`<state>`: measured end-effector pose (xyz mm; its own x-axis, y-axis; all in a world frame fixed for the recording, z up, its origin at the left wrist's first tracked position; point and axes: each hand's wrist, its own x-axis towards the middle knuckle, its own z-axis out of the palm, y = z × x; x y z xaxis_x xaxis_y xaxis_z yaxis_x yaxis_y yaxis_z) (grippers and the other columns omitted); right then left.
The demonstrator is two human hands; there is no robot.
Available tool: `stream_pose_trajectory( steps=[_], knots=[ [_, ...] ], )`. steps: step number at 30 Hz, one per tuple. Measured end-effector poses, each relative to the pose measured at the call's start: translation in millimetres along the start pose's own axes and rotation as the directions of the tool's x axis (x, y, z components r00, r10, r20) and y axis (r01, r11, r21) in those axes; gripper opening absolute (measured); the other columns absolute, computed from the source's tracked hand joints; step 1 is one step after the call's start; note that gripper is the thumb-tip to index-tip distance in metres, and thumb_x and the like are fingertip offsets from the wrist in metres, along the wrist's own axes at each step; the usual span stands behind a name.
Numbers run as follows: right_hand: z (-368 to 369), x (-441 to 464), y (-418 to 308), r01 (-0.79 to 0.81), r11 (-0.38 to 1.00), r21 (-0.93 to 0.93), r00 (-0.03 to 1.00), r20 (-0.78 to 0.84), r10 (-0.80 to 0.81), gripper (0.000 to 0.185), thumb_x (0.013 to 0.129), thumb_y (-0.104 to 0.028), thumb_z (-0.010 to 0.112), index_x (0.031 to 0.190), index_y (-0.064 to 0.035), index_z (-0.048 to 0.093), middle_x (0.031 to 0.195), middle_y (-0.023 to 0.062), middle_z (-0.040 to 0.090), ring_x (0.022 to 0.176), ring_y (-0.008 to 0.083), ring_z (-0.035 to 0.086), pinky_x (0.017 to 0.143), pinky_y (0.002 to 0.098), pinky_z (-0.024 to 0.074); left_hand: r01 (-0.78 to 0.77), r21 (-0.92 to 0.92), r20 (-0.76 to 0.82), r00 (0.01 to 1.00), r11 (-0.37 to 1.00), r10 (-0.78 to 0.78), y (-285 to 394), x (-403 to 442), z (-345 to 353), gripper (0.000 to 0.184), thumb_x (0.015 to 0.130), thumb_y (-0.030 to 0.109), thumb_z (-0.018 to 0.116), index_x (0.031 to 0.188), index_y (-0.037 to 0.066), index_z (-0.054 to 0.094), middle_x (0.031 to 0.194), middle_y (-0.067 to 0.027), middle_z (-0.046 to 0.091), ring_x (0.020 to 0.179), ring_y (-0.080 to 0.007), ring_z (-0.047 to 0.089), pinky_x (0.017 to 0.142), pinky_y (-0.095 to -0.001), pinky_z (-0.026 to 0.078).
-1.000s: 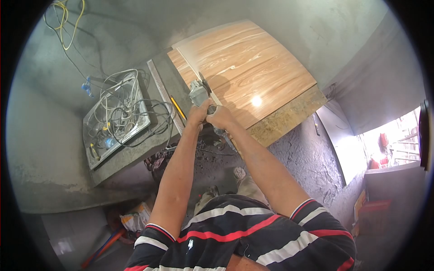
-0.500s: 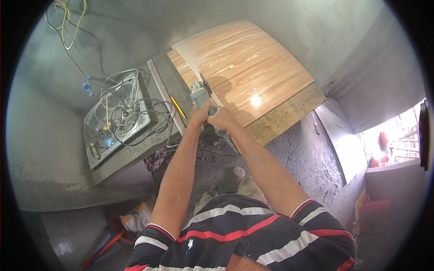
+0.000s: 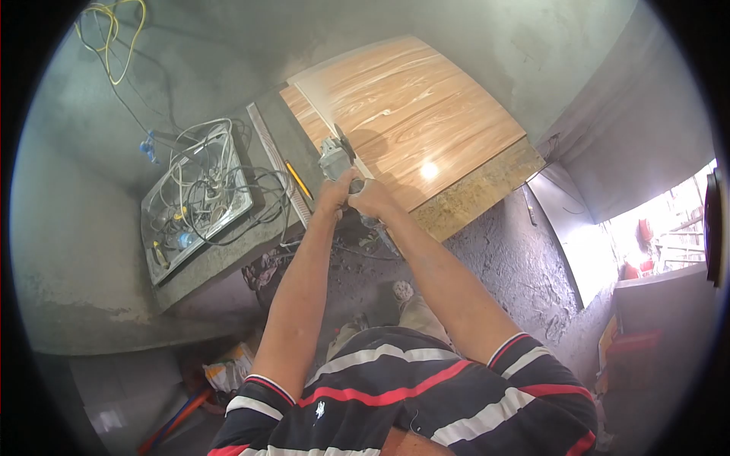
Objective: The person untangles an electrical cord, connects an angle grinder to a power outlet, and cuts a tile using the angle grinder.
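Both hands are closed around an angle grinder (image 3: 333, 161), held out in front of me. My left hand (image 3: 333, 196) grips its left side, and my right hand (image 3: 370, 199) wraps the body just to the right. The grinder's dark disc stands edge-on at the left part of a glossy wood-patterned tile (image 3: 433, 106). A pale straight line runs along the tile ahead of the disc, with whitish dust beside it. Left of the grinder lie a yellow pencil-like tool (image 3: 299, 180) and a long metal strip (image 3: 268, 140). My fingers partly hide the grinder's handle.
A metal sink (image 3: 245, 199) at the left holds tangled cables (image 3: 217, 178) and a small bottle (image 3: 185, 240). A yellowish board (image 3: 471, 186) sticks out under the tile's near edge. Yellow cord (image 3: 114, 45) hangs on the wall. Rough wet-looking floor (image 3: 502, 258) lies below, right.
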<state>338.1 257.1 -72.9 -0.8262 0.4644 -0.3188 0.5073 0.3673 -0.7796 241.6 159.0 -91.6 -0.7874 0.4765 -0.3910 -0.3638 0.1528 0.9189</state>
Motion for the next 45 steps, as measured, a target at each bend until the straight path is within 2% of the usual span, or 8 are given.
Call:
stream_pose_trajectory(
  steps=[9,17,21,23,33,37,42,45],
  knots=[
    [3,-6,8,0.011,1.000,0.006,1.000,-0.027,-0.011,0.055,0.072,-0.029,0.075,0.107,0.0135,0.070,0.105,0.0360,0.071,0.101,0.0444,0.072,0.086,0.0447,0.0566,-0.022,-0.033,0.016,1.000,0.999,0.023,-1,-13,2,0.046,0.083,0.031,0.079,0.113,-0.003,0.069,0.095,-0.0105,0.071,0.074,-0.0185,0.068,0.058,-0.0338,0.051],
    [5,-15,12,0.035,0.999,-0.007,0.997,-0.066,-0.035,0.053,0.072,-0.031,0.074,0.102,0.0130,0.071,0.103,0.0354,0.071,0.100,0.0440,0.072,0.085,0.0454,0.0567,-0.011,0.009,0.000,1.000,1.000,0.011,8,-32,6,0.049,0.081,0.031,0.079,0.111,-0.005,0.069,0.092,-0.0104,0.070,0.072,-0.0188,0.067,0.057,-0.0335,0.051],
    [4,-15,9,0.034,0.999,-0.011,0.996,-0.081,-0.035,0.053,0.072,-0.030,0.074,0.105,0.0116,0.071,0.104,0.0349,0.071,0.102,0.0438,0.072,0.086,0.0453,0.0566,0.008,-0.009,0.003,1.000,1.000,-0.008,3,-25,6,0.046,0.079,0.033,0.080,0.104,-0.004,0.071,0.086,-0.0092,0.069,0.065,-0.0172,0.065,0.052,-0.0320,0.048],
    [1,-15,7,0.032,0.999,0.016,0.999,-0.027,-0.032,0.062,0.072,-0.031,0.075,0.116,0.0123,0.068,0.111,0.0354,0.070,0.106,0.0436,0.071,0.090,0.0450,0.0559,0.009,-0.019,0.010,1.000,1.000,-0.009,1,-22,5,0.046,0.079,0.034,0.080,0.103,-0.004,0.071,0.086,-0.0091,0.069,0.064,-0.0167,0.064,0.051,-0.0317,0.046],
    [4,-15,12,0.082,0.996,0.030,0.994,-0.073,-0.080,0.062,0.072,-0.031,0.075,0.115,0.0126,0.068,0.109,0.0353,0.070,0.104,0.0433,0.071,0.089,0.0446,0.0560,-0.018,-0.033,0.008,1.000,0.999,0.019,1,-28,7,0.043,0.079,0.034,0.079,0.102,-0.002,0.071,0.085,-0.0079,0.069,0.061,-0.0162,0.063,0.049,-0.0319,0.044],
    [7,-8,17,0.016,1.000,-0.005,1.000,-0.026,-0.016,0.063,0.072,-0.031,0.075,0.117,0.0127,0.067,0.109,0.0355,0.071,0.104,0.0431,0.071,0.088,0.0443,0.0561,0.024,-0.030,0.024,0.999,0.999,-0.024,-1,-26,6,0.044,0.081,0.034,0.078,0.104,-0.002,0.070,0.086,-0.0081,0.069,0.065,-0.0164,0.064,0.050,-0.0330,0.045],
    [16,-5,27,0.047,0.995,0.089,0.998,-0.039,-0.043,0.062,0.073,-0.029,0.074,0.118,0.0131,0.067,0.107,0.0347,0.071,0.101,0.0415,0.072,0.086,0.0433,0.0562,-0.106,-0.066,0.041,0.993,0.992,0.109,-6,-28,6,0.048,0.082,0.035,0.078,0.107,-0.004,0.069,0.088,-0.0092,0.069,0.070,-0.0186,0.067,0.053,-0.0345,0.048],
    [4,-19,10,0.065,0.998,0.024,0.997,-0.054,-0.063,0.059,0.073,-0.030,0.072,0.115,0.0114,0.068,0.107,0.0349,0.071,0.102,0.0431,0.072,0.086,0.0451,0.0567,-0.021,0.002,0.047,0.999,1.000,0.021,-5,-21,2,0.049,0.082,0.036,0.078,0.107,-0.006,0.068,0.089,-0.0093,0.070,0.069,-0.0190,0.067,0.054,-0.0342,0.050]
  ],
)
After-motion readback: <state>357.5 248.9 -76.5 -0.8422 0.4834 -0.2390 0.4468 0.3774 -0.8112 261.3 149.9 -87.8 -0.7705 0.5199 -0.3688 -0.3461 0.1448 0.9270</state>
